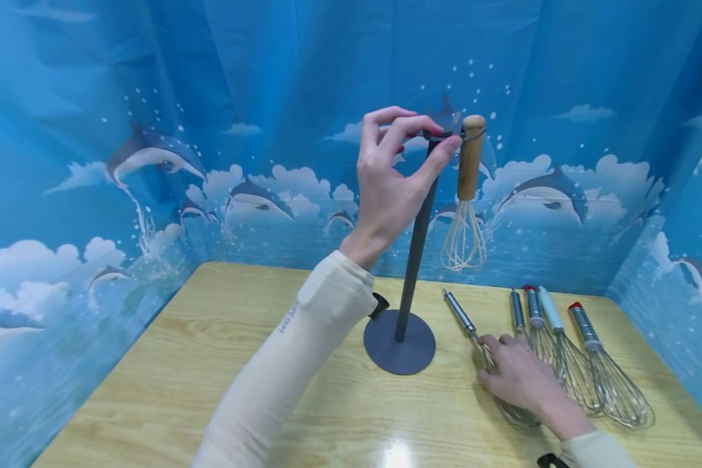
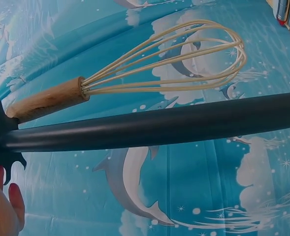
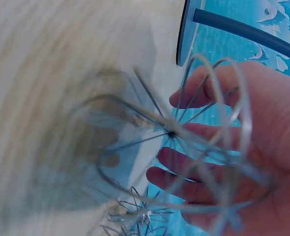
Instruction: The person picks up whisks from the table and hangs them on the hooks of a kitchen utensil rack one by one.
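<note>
Right hand (image 1: 517, 377) curls round the wire end of a steel whisk (image 1: 474, 335) lying on the counter (image 1: 181, 364), handle pointing far-left toward the stand (image 1: 412, 260); left hand (image 1: 392, 175) pinches the stand's top beside the hanging wooden whisk (image 1: 467, 195).

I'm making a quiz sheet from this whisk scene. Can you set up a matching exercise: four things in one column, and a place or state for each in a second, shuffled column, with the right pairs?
Things:
1. wooden whisk
2. left hand
3. right hand
4. stand

Places or states:
A. upright on the table, with a round grey base
B. hanging from the top of the stand
C. resting on the wires of a steel whisk lying on the table
D. raised, fingers at the hook top of the stand

Pairs: 1-B, 2-D, 3-C, 4-A
</note>
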Demonstrator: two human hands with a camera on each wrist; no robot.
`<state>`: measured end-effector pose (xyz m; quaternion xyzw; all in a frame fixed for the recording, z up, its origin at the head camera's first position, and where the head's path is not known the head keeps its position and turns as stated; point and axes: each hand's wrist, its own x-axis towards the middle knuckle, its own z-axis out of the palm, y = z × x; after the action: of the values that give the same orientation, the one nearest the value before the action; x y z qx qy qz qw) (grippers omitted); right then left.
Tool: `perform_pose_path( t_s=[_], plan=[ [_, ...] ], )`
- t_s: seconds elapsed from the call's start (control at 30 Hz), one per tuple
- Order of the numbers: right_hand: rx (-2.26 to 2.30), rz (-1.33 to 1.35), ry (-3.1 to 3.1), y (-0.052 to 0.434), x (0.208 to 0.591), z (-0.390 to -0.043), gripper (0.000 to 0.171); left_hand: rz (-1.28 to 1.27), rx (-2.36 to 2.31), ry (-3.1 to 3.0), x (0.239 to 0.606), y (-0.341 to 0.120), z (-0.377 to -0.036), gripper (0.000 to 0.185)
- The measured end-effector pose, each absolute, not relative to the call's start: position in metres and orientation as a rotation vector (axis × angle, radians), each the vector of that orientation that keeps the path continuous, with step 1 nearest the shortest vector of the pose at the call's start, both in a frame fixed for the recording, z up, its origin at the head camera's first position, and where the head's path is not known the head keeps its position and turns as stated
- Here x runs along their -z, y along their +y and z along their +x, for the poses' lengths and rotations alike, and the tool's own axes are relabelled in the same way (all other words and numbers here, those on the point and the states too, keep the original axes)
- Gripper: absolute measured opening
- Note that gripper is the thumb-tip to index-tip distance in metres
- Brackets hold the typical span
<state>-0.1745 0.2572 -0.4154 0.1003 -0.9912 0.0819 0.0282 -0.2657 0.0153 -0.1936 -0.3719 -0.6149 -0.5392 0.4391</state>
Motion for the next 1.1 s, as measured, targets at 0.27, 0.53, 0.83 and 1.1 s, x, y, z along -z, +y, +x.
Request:
perform_pose_path(
  t_s=[0.27,0.53,0.83,1.1],
  plan=[
    [-0.415,0.253,-3.007,0.254,0.418,-0.177,0.06,-0.902,1.315,-1.53,0.194,0.017,-0.265,0.024],
    [-0.614,0.145,-2.879,0.253,0.412,-0.171,0.058,-0.897,1.238,-1.523,0.194,0.02,-0.266,0.024],
    [-0.746,-0.076,-2.491,0.257,0.401,-0.167,0.052,-0.875,1.212,-1.544,0.194,0.022,-0.265,0.023],
    [-0.85,-0.129,-2.181,0.256,0.385,-0.165,0.052,-0.865,1.199,-1.548,0.194,0.022,-0.265,0.023]
  ],
)
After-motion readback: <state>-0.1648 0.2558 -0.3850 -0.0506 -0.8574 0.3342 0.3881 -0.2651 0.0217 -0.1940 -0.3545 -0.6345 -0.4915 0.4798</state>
